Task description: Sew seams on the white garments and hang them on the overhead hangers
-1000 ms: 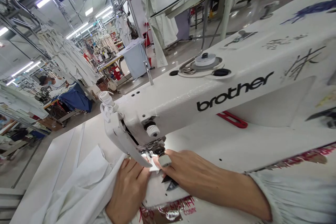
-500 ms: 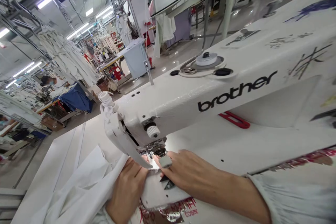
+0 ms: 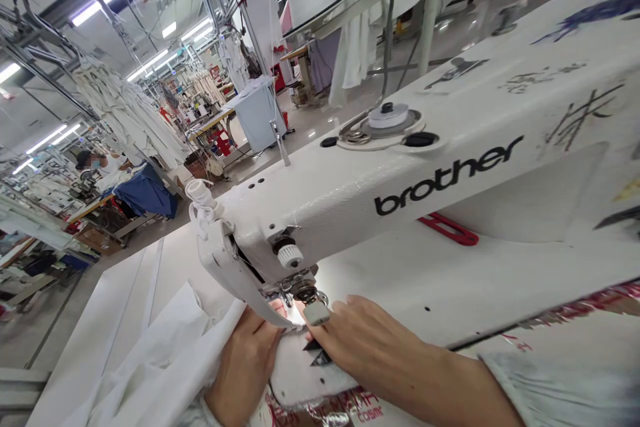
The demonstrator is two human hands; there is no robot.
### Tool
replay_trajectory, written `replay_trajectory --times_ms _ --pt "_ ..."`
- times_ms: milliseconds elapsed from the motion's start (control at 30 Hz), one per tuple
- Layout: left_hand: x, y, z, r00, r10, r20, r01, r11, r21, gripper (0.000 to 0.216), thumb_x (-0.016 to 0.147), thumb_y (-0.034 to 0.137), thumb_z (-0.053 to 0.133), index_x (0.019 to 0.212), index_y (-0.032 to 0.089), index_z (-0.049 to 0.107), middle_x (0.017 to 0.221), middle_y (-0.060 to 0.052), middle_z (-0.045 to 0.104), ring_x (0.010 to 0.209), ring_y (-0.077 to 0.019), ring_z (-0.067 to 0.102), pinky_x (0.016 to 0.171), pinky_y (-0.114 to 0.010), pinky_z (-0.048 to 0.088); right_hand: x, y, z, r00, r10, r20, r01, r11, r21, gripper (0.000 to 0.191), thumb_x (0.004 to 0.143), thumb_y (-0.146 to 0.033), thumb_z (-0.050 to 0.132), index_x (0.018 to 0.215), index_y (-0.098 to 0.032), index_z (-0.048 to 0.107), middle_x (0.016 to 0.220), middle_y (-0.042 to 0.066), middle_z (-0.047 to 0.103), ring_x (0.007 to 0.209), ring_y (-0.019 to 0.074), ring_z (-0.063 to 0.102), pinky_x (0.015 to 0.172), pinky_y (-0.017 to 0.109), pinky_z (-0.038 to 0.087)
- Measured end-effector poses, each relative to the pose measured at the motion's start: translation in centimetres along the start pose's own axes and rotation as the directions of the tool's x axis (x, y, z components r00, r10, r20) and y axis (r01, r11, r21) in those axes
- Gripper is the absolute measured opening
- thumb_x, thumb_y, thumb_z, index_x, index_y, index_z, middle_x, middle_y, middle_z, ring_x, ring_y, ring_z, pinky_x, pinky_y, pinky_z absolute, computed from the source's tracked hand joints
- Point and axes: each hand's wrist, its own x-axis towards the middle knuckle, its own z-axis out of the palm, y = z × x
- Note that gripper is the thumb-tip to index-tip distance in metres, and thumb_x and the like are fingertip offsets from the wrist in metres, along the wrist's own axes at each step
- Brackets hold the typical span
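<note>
A white Brother sewing machine (image 3: 400, 173) fills the middle of the view. My left hand (image 3: 247, 363) lies flat on white fabric (image 3: 160, 367) just left of the needle area, fingers stretched toward the presser foot (image 3: 300, 293). My right hand (image 3: 370, 347) rests on the machine bed to the right of the needle, its fingers pressing the fabric's edge, with a pale thimble-like cap (image 3: 317, 312) on one fingertip. A small dark tool (image 3: 316, 355) shows under the right hand; whether the hand grips it I cannot make out.
The fabric trails off to the lower left over the white sewing table (image 3: 120, 293). A red lever (image 3: 445, 228) sits behind the machine arm. Another person (image 3: 97, 163) works at a far bench on the left, among hanging white garments (image 3: 130, 113) and other workstations.
Both hands have shifted slightly down and right along with the view. The fabric stays under the presser foot. The hanging cloth in the background has swung across.
</note>
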Motion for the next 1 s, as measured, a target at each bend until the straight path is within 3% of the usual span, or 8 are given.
replay_trajectory --times_ms 267,533,833,1000 --pt "-0.1 0.0 0.1 1.000 -0.027 0.001 0.027 1.000 0.001 0.024 0.090 0.008 0.040 0.098 0.023 0.057 0.105 -0.003 0.065 0.103 -0.0187 0.061 0.092 -0.038 0.054 -0.4 -0.4 -0.2 0.999 -0.023 0.032 0.025 0.997 -0.070 0.034 0.077 -0.003 0.039 0.106 -0.010 0.056 0.117 0.019 0.053 0.067 0.0200 0.048 0.054 0.036 0.030" --pt "0.1 0.5 -0.1 0.993 0.058 -0.100 -0.050 0.995 0.082 0.023 0.091 0.010 0.039 0.095 0.021 0.058 0.095 -0.004 0.068 0.092 -0.0196 0.065 0.084 -0.035 0.057 -0.1 0.2 -0.1 0.999 -0.004 -0.053 0.006 0.999 0.053 0.028 0.072 -0.001 0.044 0.095 -0.013 0.055 0.090 0.010 0.058 0.061 0.0181 0.044 0.054 0.034 0.029" --pt "0.1 0.7 0.2 0.991 0.053 -0.122 -0.040 0.993 0.110 0.021 0.092 0.013 0.038 0.092 0.021 0.057 0.090 -0.004 0.068 0.093 -0.0191 0.066 0.084 -0.033 0.056 -0.6 -0.3 0.7 0.995 0.052 -0.080 -0.046 0.996 0.079 0.037 0.075 0.001 0.039 0.106 -0.010 0.053 0.112 0.015 0.055 0.063 0.0176 0.045 0.055 0.035 0.028" --pt "0.0 0.7 0.2 0.993 0.031 -0.114 -0.021 0.996 0.091 0.021 0.091 0.011 0.041 0.098 0.022 0.057 0.095 -0.003 0.069 0.093 -0.0185 0.065 0.086 -0.034 0.056 -0.8 -0.5 0.9 0.997 0.067 -0.040 -0.064 0.994 0.088 0.033 0.079 -0.002 0.040 0.109 -0.012 0.052 0.099 0.011 0.058 0.059 0.0161 0.045 0.055 0.034 0.028"
